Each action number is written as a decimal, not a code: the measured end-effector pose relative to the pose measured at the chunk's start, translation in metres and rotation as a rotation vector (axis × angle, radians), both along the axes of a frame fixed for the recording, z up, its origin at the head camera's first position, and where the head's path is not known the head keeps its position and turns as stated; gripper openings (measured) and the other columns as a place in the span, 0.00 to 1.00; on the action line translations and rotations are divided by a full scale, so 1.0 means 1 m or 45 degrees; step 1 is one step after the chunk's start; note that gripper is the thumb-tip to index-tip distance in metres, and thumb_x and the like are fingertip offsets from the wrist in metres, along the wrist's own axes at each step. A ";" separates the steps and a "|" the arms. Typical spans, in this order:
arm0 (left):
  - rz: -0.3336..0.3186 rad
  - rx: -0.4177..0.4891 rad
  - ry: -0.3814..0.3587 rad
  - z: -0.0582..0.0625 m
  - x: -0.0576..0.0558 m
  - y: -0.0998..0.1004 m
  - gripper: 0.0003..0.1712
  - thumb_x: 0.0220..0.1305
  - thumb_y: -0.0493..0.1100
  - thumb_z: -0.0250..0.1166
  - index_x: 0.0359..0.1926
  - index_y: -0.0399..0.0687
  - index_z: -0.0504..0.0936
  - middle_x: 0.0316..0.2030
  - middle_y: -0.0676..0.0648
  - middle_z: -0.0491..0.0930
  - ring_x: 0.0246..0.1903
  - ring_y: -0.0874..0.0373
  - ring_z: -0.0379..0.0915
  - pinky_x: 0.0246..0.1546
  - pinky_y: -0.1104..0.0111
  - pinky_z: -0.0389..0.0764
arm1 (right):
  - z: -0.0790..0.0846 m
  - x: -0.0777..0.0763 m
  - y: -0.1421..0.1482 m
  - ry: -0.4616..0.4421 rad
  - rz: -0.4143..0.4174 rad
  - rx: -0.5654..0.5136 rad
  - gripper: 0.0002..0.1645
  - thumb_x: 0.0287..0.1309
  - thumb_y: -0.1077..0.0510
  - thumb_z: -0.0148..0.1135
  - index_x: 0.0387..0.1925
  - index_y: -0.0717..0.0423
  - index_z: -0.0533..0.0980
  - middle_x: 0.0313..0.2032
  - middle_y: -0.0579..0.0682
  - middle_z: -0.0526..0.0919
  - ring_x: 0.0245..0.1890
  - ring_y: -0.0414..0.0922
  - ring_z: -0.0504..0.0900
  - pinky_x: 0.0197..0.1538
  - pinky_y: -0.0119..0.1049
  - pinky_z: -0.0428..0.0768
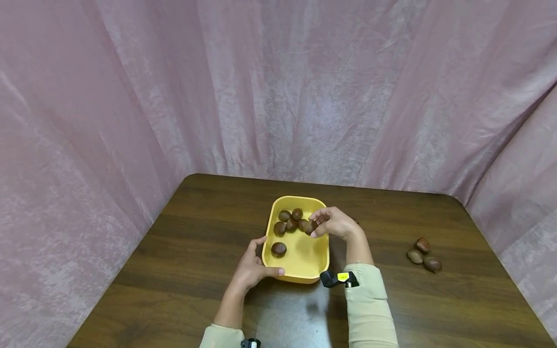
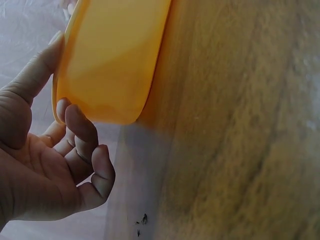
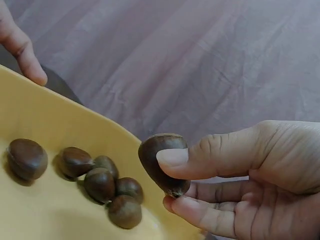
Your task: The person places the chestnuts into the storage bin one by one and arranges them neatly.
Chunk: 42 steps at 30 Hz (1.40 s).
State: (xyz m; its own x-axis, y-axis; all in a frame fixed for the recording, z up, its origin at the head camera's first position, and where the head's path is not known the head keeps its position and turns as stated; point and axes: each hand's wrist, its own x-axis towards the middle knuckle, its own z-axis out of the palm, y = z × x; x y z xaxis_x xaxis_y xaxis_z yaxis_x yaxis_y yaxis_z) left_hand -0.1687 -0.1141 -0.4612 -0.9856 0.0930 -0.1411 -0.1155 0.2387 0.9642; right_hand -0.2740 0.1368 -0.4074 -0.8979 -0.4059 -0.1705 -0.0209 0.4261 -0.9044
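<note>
A yellow box (image 1: 300, 258) stands on the table with several brown chestnuts (image 1: 279, 249) inside, most of them grouped toward its far left part. My left hand (image 1: 252, 270) grips the box's near left corner, thumb at the near rim and index finger along the left wall. In the left wrist view, the other fingers (image 2: 82, 132) curl beside the corner. Over the right side of the box, my right hand (image 1: 335, 223) pinches one chestnut (image 3: 162, 162) between thumb and fingers. The right wrist view shows this chestnut raised above the others.
Three more chestnuts (image 1: 423, 245) lie together on the wooden table (image 1: 196, 241) to the right. A small dark thing (image 1: 356, 221) shows partly behind my right hand, too hidden to tell. Pink curtains (image 1: 304, 96) hang behind the table. Dark specks (image 2: 144, 219) appear in the left wrist view.
</note>
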 end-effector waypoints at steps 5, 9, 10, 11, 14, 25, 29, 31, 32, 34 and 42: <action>0.011 -0.001 0.000 0.002 -0.001 -0.001 0.58 0.36 0.37 0.79 0.67 0.46 0.56 0.21 0.42 0.77 0.20 0.57 0.72 0.23 0.65 0.67 | -0.006 -0.015 -0.013 0.021 0.210 -0.036 0.27 0.37 0.70 0.73 0.45 0.65 0.75 0.38 0.54 0.78 0.40 0.49 0.73 0.43 0.41 0.72; 0.008 -0.025 -0.003 0.002 -0.001 -0.001 0.58 0.36 0.37 0.80 0.67 0.45 0.56 0.21 0.43 0.77 0.20 0.57 0.71 0.22 0.65 0.67 | -0.010 -0.020 -0.019 -0.004 0.311 -0.065 0.27 0.38 0.72 0.71 0.45 0.67 0.75 0.39 0.56 0.78 0.41 0.49 0.74 0.43 0.41 0.74; 0.007 -0.027 -0.003 0.002 -0.001 0.000 0.58 0.35 0.37 0.80 0.67 0.45 0.56 0.21 0.43 0.77 0.20 0.57 0.71 0.22 0.65 0.67 | -0.011 -0.021 -0.020 -0.012 0.315 -0.064 0.26 0.37 0.72 0.71 0.44 0.67 0.75 0.39 0.56 0.78 0.41 0.49 0.74 0.43 0.40 0.74; 0.007 -0.025 -0.001 0.001 -0.001 0.000 0.58 0.35 0.37 0.80 0.67 0.45 0.56 0.21 0.43 0.77 0.19 0.58 0.70 0.22 0.65 0.67 | -0.013 -0.022 -0.022 -0.019 0.316 -0.067 0.26 0.37 0.73 0.71 0.44 0.68 0.75 0.38 0.57 0.78 0.40 0.49 0.75 0.42 0.40 0.74; 0.008 -0.018 -0.002 0.001 -0.001 0.001 0.58 0.35 0.37 0.80 0.67 0.44 0.56 0.20 0.43 0.76 0.19 0.58 0.70 0.22 0.65 0.66 | -0.019 -0.024 -0.027 -0.055 0.306 -0.071 0.26 0.36 0.74 0.70 0.44 0.69 0.75 0.37 0.57 0.78 0.37 0.48 0.75 0.40 0.39 0.75; -0.011 0.024 0.002 0.001 -0.001 -0.001 0.57 0.36 0.35 0.79 0.67 0.42 0.55 0.20 0.42 0.77 0.20 0.55 0.73 0.21 0.66 0.68 | -0.046 -0.030 -0.049 -0.099 0.229 0.025 0.26 0.34 0.74 0.72 0.41 0.64 0.78 0.33 0.52 0.79 0.34 0.45 0.76 0.38 0.36 0.75; -0.015 0.038 -0.003 0.001 -0.001 -0.001 0.57 0.37 0.35 0.79 0.67 0.42 0.55 0.19 0.42 0.77 0.21 0.51 0.75 0.20 0.65 0.68 | -0.053 -0.028 -0.054 -0.073 0.203 0.052 0.25 0.35 0.74 0.73 0.41 0.64 0.78 0.32 0.52 0.79 0.33 0.44 0.76 0.38 0.35 0.75; -0.017 0.041 -0.005 0.001 -0.001 -0.001 0.58 0.37 0.35 0.79 0.68 0.43 0.54 0.19 0.43 0.77 0.21 0.50 0.75 0.20 0.65 0.67 | -0.054 -0.028 -0.055 -0.056 0.173 0.064 0.25 0.35 0.73 0.73 0.41 0.63 0.78 0.32 0.52 0.79 0.33 0.44 0.76 0.38 0.35 0.75; -0.018 0.042 -0.002 0.000 -0.002 -0.001 0.58 0.37 0.35 0.79 0.68 0.43 0.54 0.19 0.43 0.77 0.21 0.50 0.75 0.20 0.65 0.68 | -0.055 -0.028 -0.055 -0.043 0.166 0.076 0.25 0.35 0.73 0.73 0.42 0.63 0.78 0.32 0.53 0.80 0.33 0.45 0.76 0.38 0.35 0.75; -0.019 0.040 0.005 0.000 -0.002 -0.001 0.58 0.37 0.35 0.79 0.68 0.43 0.54 0.19 0.42 0.78 0.21 0.50 0.75 0.20 0.65 0.67 | -0.055 -0.028 -0.056 -0.037 0.158 0.082 0.25 0.36 0.73 0.73 0.43 0.63 0.79 0.32 0.53 0.80 0.34 0.45 0.77 0.38 0.35 0.75; -0.025 0.023 0.012 -0.001 -0.002 -0.001 0.58 0.37 0.36 0.79 0.68 0.41 0.54 0.19 0.43 0.77 0.20 0.51 0.75 0.20 0.66 0.67 | -0.044 -0.014 -0.051 0.045 0.164 0.116 0.25 0.40 0.69 0.72 0.46 0.64 0.79 0.36 0.56 0.81 0.37 0.46 0.78 0.40 0.37 0.76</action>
